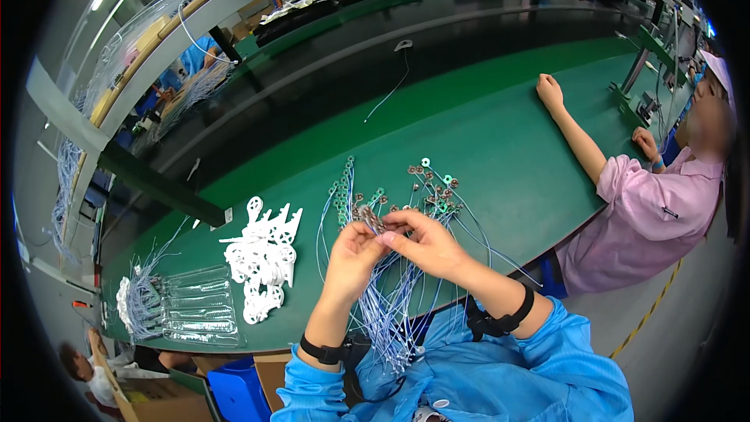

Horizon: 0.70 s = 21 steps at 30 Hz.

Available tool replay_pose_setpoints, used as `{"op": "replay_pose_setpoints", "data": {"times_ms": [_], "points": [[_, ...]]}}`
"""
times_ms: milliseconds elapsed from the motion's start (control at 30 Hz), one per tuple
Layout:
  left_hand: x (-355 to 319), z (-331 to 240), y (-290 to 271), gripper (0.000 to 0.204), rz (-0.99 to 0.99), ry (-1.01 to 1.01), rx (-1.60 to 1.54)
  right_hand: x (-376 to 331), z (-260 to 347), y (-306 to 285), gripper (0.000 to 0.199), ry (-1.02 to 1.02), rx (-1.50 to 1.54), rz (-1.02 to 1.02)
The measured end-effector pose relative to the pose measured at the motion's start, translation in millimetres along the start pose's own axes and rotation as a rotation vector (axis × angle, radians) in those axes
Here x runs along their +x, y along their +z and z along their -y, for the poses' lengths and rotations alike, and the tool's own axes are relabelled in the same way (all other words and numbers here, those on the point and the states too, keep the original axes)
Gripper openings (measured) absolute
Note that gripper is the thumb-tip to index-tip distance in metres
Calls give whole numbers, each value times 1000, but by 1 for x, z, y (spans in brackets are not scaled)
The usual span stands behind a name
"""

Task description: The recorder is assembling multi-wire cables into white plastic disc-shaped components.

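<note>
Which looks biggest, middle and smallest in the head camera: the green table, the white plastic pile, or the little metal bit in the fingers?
1. green table
2. white plastic pile
3. little metal bit

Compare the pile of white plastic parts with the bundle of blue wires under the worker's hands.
The white plastic parts are flat, stiff cut-out shapes; the blue wires are thin, flexible strands with round metal ends. The parts lie untouched; the wires run up to the left hand and right hand. Both rest on the green table.

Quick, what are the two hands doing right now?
Left hand: fingers closed on a small metal connector at the end of the blue wires.
Right hand: fingers pinching the same connector.
</note>
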<state>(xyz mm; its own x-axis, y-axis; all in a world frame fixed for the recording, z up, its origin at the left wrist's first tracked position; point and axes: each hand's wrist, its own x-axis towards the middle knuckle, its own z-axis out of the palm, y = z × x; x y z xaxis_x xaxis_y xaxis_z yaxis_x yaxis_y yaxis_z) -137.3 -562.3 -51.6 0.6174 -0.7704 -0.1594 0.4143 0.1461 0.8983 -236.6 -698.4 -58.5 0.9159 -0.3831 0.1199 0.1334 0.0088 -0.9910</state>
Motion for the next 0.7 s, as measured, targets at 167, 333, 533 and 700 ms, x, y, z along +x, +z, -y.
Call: {"op": "replay_pose_setpoints", "data": {"times_ms": [167, 333, 533, 700], "points": [[-11, 8, 5, 31, 91, 180, 183, -10, 1, -4, 25, -38, -124, -17], [-7, -2, 7, 20, 68, 121, 334, -19, 14, -12, 20, -83, -394, 6], [5, 15, 5, 22, 160, -171, -278, -23, -9, -24, 18, 62, 113, 47], [5, 23, 22, 22, 12, -8, 86, -21, -5, -32, 19, 128, -35, 32]]}}
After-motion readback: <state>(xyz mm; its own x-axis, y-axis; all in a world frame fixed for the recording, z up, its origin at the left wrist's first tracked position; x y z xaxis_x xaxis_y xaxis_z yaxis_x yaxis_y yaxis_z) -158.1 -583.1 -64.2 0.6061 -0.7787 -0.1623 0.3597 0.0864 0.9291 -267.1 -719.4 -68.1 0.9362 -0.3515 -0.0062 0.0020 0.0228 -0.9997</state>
